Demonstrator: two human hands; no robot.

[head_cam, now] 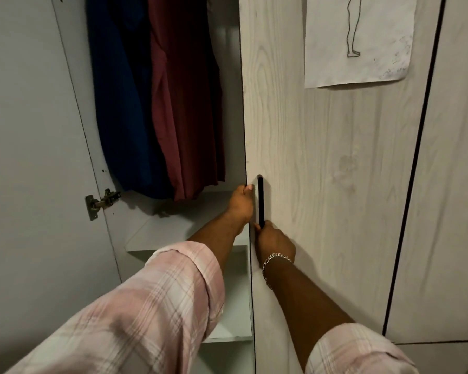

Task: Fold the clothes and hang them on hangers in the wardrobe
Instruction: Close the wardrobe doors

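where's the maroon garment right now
In the head view, the maroon garment hangs upper left of centre inside the open wardrobe, right beside the blue garment and left of the wood-grain door.

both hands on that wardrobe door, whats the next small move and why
Probably swing the wood-grain door one way; which is unclear. The left hand grips its edge, the right hand holds the black handle, with the blue garment and maroon garment already hanging.

Dim, warm indoor light; soft shadows under the hanging clothes (157,103) and beside the right hand (274,242); no glare; wide-angle bending at edges; slight softness overall.
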